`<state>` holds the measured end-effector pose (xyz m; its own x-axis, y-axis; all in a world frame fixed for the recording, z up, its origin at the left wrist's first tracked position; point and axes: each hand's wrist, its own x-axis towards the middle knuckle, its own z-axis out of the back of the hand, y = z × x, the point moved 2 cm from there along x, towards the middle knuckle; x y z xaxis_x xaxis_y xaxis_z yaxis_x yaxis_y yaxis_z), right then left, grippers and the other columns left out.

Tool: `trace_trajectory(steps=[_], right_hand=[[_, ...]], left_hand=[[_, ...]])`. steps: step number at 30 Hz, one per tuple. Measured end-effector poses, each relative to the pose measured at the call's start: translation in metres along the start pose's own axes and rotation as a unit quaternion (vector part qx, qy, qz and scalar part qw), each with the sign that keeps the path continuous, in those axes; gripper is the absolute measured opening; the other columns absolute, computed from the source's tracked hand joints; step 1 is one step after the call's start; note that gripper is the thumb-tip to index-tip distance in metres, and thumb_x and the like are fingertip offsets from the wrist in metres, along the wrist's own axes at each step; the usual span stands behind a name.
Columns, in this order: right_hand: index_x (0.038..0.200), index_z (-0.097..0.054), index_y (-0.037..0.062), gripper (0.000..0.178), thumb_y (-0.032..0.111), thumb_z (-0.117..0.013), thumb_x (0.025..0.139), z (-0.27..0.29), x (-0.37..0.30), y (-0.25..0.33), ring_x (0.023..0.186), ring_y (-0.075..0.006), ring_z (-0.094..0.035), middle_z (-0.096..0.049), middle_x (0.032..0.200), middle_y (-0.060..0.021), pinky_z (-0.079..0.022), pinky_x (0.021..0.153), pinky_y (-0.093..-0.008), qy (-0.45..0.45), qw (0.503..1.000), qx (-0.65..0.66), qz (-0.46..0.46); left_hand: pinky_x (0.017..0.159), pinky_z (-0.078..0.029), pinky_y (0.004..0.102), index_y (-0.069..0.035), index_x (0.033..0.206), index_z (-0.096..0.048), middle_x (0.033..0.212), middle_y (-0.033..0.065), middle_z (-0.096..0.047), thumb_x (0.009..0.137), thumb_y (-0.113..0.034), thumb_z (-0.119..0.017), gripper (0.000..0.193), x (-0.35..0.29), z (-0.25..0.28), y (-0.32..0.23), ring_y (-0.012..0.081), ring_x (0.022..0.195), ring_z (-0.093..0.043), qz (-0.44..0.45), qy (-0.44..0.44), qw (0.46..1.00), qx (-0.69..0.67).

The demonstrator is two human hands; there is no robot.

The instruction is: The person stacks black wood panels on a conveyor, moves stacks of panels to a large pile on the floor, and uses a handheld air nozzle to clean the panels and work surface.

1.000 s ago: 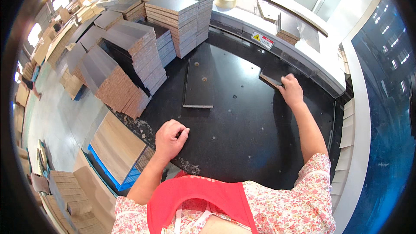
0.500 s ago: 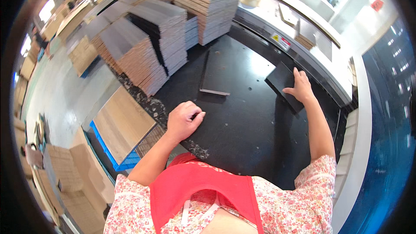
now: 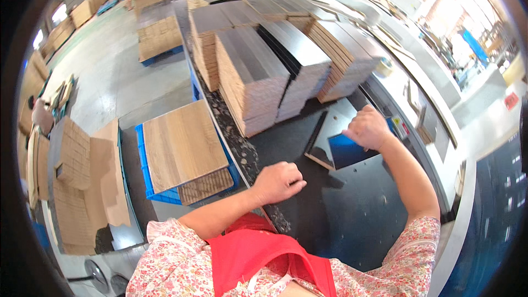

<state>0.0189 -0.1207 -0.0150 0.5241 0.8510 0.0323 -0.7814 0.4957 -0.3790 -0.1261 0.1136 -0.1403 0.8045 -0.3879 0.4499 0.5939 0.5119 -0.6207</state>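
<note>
The person's right hand [image 3: 367,127] is gripping a glossy dark panel [image 3: 353,153] by its far edge, the fingers curling over it and the thumb pointing left, while the panel is reflecting blue across its face. This panel is sitting over the counter [image 3: 330,209], just beside a second dark panel [image 3: 323,147] whose pale cut edge is facing the person; whether the two are touching is hard to tell. The left hand [image 3: 279,180] is hanging loosely curled and empty near the counter's left edge, well apart from both panels. Beyond the hands, tall stacks of grey-topped boards [image 3: 250,71] are standing close together on the counter, showing their brown layered sides. A roll of tape [image 3: 383,67] is lying behind them to the right, on a white ledge. To the left of the counter, a wood-grain board [image 3: 184,146] is resting on top of a blue crate [image 3: 144,170], and a brown cardboard box [image 3: 103,173] is standing open farther left. The person is wearing a red apron [image 3: 264,256] over a floral top [image 3: 404,256].
</note>
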Motion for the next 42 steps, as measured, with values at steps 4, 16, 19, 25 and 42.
trace_trajectory(steps=[4,16,19,25,42], right_hand=[[0.065,-0.068,0.0115,0.035,0.042,-0.067,0.081,-0.043,0.042,0.007,0.085,-0.0215,-0.058,-0.062,0.077,-0.0017,-0.042,0.083,-0.0353,-0.082,0.993,0.012,0.088],[0.110,-0.062,-0.0021,0.051,0.037,-0.072,0.079,0.125,0.141,0.109,0.099,-0.0343,-0.061,-0.057,0.120,-0.0195,-0.051,0.081,-0.0417,-0.351,0.923,0.121,-0.098],[0.124,-0.057,-0.0016,0.064,0.046,-0.066,0.082,0.125,0.173,0.125,0.106,-0.0385,-0.060,-0.050,0.134,-0.0242,-0.051,0.086,-0.0424,-0.238,0.949,0.103,-0.180],[0.134,-0.051,0.0010,0.069,0.045,-0.063,0.083,0.116,0.186,0.118,0.116,-0.0441,-0.053,-0.044,0.141,-0.0264,-0.045,0.097,-0.0475,-0.204,0.941,0.148,-0.226],[0.143,-0.045,0.0115,0.064,0.053,-0.042,0.094,0.066,-0.087,0.132,0.126,-0.0507,-0.044,-0.046,0.143,-0.0213,-0.049,0.086,-0.0526,-0.406,0.157,0.897,-0.077]], left_hand=[[0.065,-0.050,0.0392,-0.010,0.077,-0.063,0.077,0.0055,-0.058,0.085,-0.027,-0.066,0.019,0.000,-0.002,0.000,0.0266,0.078,-0.061,-0.005,-0.006,1.000,-0.024],[0.066,-0.050,0.0397,-0.009,0.078,-0.064,0.079,0.0050,-0.060,0.087,-0.028,-0.065,0.020,-0.003,-0.001,0.006,0.0262,0.078,-0.061,0.022,0.003,0.999,-0.041],[0.067,-0.050,0.0396,-0.009,0.078,-0.064,0.079,0.0054,-0.060,0.087,-0.027,-0.064,0.020,-0.003,0.001,0.007,0.0265,0.078,-0.061,0.018,0.000,0.999,-0.046],[0.068,-0.050,0.0395,-0.009,0.078,-0.065,0.079,0.0061,-0.060,0.087,-0.026,-0.064,0.020,-0.004,-0.001,0.007,0.0270,0.079,-0.061,0.012,-0.012,0.998,-0.065],[0.062,-0.048,0.0386,-0.007,0.074,-0.063,0.075,0.0097,-0.060,0.081,-0.018,-0.070,0.015,0.005,-0.003,0.008,0.0292,0.070,-0.061,0.013,-0.001,0.996,-0.083]])
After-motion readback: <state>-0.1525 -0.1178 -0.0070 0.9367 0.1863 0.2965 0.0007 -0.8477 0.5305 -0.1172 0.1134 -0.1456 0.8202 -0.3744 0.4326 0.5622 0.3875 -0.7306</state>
